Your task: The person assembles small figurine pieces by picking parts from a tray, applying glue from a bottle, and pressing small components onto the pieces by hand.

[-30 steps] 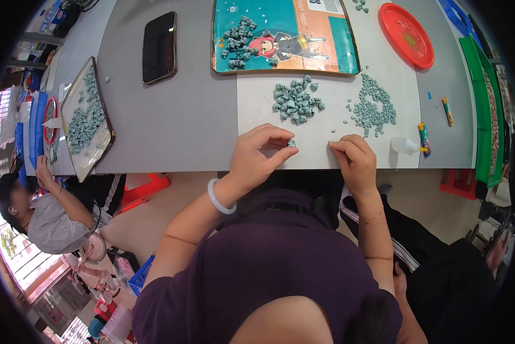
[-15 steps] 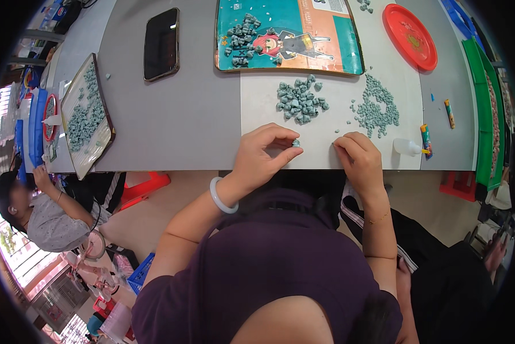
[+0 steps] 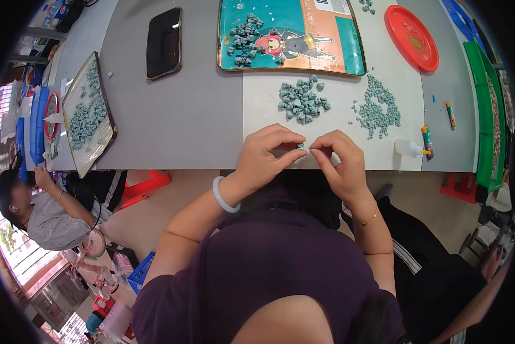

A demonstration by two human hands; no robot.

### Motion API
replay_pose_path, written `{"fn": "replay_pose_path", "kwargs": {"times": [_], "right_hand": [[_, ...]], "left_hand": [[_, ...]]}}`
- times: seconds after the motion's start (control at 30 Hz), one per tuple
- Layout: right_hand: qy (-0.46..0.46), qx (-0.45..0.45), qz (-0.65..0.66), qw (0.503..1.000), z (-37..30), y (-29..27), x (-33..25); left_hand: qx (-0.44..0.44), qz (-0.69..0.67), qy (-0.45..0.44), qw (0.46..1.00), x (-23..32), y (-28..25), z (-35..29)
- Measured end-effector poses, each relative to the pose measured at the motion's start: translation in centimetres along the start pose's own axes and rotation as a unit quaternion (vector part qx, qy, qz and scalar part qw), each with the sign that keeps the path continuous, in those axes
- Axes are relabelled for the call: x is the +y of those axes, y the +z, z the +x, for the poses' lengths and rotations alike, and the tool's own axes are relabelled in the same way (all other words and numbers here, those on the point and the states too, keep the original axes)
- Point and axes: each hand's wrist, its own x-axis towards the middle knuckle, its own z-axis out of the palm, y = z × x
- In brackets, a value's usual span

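Between the thumb and forefinger of my left hand (image 3: 267,150) is a small grey-green piece (image 3: 301,147), too small to make out its exact shape. My right hand (image 3: 343,160) is closed in a pinch just to the right of that piece; whatever its fingertips hold is too tiny to name. Beyond the hands lies a heap of chunky grey-green pieces (image 3: 304,101). To its right spreads a pile of much smaller grey-green bits (image 3: 379,103). A white squeeze bottle (image 3: 407,148) with a yellow tip lies right of my right hand.
A tray (image 3: 294,67) with a printed picture carries more chunky pieces at the back. Around it are a black phone (image 3: 164,43) and a red plate (image 3: 412,39). A second tray (image 3: 109,123) of bits sits left. Green bin (image 3: 480,114) at right; another person (image 3: 59,215) sits far left.
My right hand has moved left, from beside the small bits to the piece in my left hand. My left hand has barely moved and keeps its pinch.
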Motion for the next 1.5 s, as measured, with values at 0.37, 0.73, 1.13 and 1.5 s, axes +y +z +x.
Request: {"fn": "replay_pose_path", "kwargs": {"times": [0.37, 0.73, 1.13, 1.5], "right_hand": [[0.014, -0.030, 0.008, 0.999, 0.2, 0.7, 0.3], [0.060, 0.056, 0.280, 0.956, -0.5, 2.7, 1.9], [-0.012, 0.086, 0.196, 0.977, -1.5, 3.6, 2.5], [-0.025, 0.110, 0.179, 0.977, -1.3, 3.8, 2.2]], "left_hand": [[-0.011, -0.009, 0.019, 1.000, -0.5, -0.1, -0.4], [-0.015, -0.127, -0.036, 0.991, -0.2, -0.5, -0.5], [-0.052, -0.170, -0.085, 0.980, -1.0, -0.9, -0.6], [-0.134, -0.188, -0.193, 0.954, -0.4, -2.0, 0.5]]}}
